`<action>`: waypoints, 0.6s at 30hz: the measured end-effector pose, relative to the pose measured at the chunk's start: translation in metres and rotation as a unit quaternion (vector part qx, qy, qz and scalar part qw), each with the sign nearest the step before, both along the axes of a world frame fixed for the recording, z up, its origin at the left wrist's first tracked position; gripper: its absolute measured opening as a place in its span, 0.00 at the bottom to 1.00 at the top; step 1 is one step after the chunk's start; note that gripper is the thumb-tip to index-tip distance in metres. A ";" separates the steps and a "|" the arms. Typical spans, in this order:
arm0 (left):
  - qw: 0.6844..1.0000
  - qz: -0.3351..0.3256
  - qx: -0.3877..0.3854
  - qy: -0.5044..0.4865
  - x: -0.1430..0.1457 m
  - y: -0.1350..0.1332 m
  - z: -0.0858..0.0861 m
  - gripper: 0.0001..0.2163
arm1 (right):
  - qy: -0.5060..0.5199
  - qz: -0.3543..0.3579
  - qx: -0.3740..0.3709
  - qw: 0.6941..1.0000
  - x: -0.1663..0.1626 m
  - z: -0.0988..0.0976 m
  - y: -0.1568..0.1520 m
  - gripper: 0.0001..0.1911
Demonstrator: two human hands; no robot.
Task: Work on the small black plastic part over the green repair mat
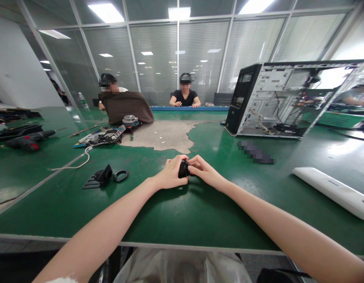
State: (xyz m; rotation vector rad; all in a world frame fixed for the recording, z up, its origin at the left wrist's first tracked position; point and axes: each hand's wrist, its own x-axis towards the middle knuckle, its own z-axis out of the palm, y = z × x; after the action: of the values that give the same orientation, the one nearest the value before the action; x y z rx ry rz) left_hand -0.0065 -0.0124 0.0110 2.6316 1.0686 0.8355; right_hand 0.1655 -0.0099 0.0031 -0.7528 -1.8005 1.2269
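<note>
Between my hands, just above the green tabletop [182, 220], is a small black cylindrical part [183, 169]; its exact kind is not clear. My left hand [172, 173] is closed around its left side. From the right, the fingertips of my right hand [203, 171] pinch its other end. To the left on the table lie a black bracket with a slotted base [101, 176] and, beside it, a black ring [121, 176]. My fingers hide much of the black part.
An open computer case [267, 102] stands at the back right, near a blurred dark object [255, 152] and a long white device [331, 190]. At left are a circuit board [101, 135], a cable [86, 161] and a power drill [30, 139]. Other people sit across the table.
</note>
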 end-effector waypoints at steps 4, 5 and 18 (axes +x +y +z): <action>1.000 0.002 -0.006 0.000 0.000 -0.001 0.001 0.24 | -0.008 -0.022 -0.019 1.000 -0.002 -0.001 0.001 0.12; 1.000 0.003 -0.007 0.000 0.000 -0.001 0.001 0.24 | -0.011 -0.024 -0.026 0.999 -0.002 -0.002 0.001 0.13; 1.000 0.002 -0.011 -0.006 0.000 -0.001 0.000 0.24 | 0.010 0.000 -0.018 1.000 0.001 -0.001 0.000 0.12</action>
State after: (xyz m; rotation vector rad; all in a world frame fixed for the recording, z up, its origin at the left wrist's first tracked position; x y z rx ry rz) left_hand -0.0064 -0.0131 0.0109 2.6037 1.0751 0.8346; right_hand 0.1661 -0.0097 0.0024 -0.7575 -1.7661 1.2660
